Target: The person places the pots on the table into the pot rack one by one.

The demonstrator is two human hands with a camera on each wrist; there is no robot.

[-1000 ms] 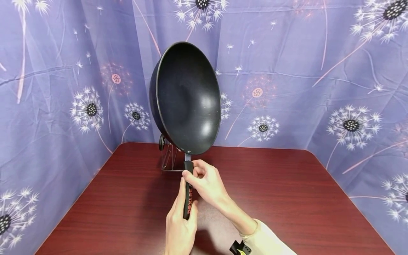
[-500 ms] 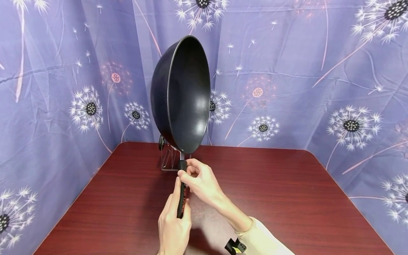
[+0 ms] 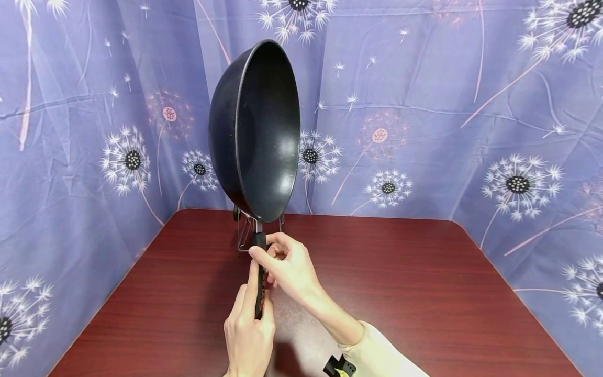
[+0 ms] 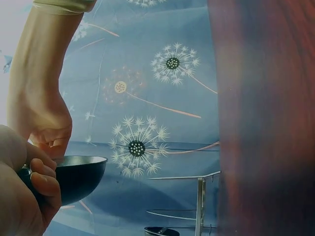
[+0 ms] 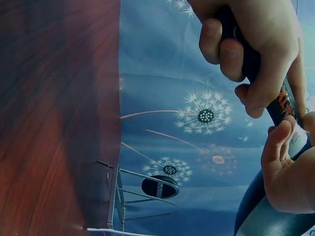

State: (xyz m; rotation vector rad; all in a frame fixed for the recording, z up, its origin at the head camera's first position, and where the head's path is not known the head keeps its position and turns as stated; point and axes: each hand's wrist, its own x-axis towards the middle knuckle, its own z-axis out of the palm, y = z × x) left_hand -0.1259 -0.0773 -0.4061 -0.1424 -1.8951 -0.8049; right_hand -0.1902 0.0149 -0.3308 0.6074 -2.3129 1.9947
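Note:
A black wok (image 3: pixel 268 136) is held up over the table, bowl uppermost and handle pointing down, its hollow side turned partly to the right. My left hand (image 3: pixel 249 330) grips the lower part of the black handle, fingers curled round it in the right wrist view. Higher up, just below the bowl, my right hand (image 3: pixel 292 267) pinches the handle (image 3: pixel 259 241) between thumb and fingers. Orange-red lettering shows on the handle (image 5: pixel 285 102) between the two hands. In the left wrist view the bowl (image 4: pixel 83 179) juts out beyond my fingers.
Behind the wok, a metal wire rack (image 3: pixel 243 243) stands on the dark red table (image 3: pixel 386 272), partly hidden by the bowl. A small black round object (image 5: pixel 160 187) sits at the rack in the right wrist view. Purple dandelion-print cloth (image 3: pixel 424 131) encloses the table.
The wok has turned about its handle, showing more of its outer side. Both hands and the wok have shifted left, and the bowl stands slightly higher.

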